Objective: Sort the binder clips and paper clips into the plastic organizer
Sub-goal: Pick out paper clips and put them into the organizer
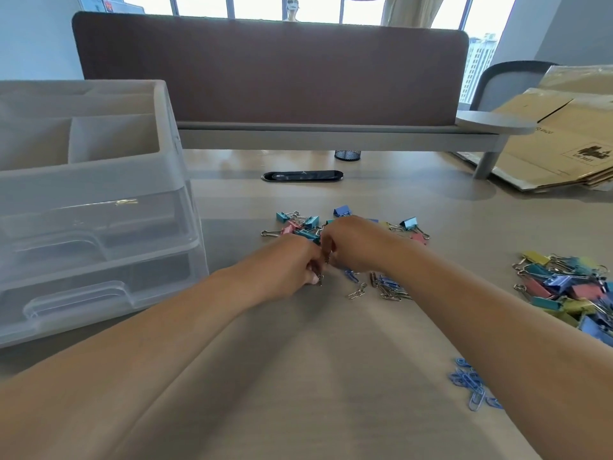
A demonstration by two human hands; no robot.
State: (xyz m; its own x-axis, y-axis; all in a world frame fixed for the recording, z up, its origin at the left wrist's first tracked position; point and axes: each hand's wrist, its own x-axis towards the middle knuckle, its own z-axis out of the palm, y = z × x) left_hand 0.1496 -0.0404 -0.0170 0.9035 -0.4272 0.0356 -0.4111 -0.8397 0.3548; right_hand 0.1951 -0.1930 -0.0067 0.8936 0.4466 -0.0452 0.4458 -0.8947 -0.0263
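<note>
Sorting spot: tan desk (298, 366), both bare forearms stretched out over it, hands meeting mid-desk.
Left hand (297, 267): fingers curled, thumb and fingertips pinching small silver clips (320, 277) just above the desk.
Right hand (351, 242): knuckles up, fingers curled down and together, tips on the same silver clips, touching the left hand's fingers. Can't tell if the clips are linked.
Plastic organizer (99, 180): clear, far left of the desk, well apart from the hands. Open divided tray on top, two stacked drawers under it.
Gold clip (126, 202): shows through the clear wall at upper-drawer level; exact compartment unclear.
Near binder clips (298, 224): loose scatter of teal, pink and blue ones just behind the hands, partly hidden by them.
Right binder clip pile (564, 287): bigger heap of yellow, blue, pink and teal at the right edge, beside the right forearm.
Mixed paper clips (388, 287): silver and blue, on the desk just under the right wrist.
Silver clip chain (357, 291): short linked string, lying between the hands and that mix.
Blue paper clips (471, 383): separate small heap near the right forearm, closer to the person.
Background: brown desk divider (265, 71), black cable grommet (302, 176), flattened cardboard (557, 151) far right.
</note>
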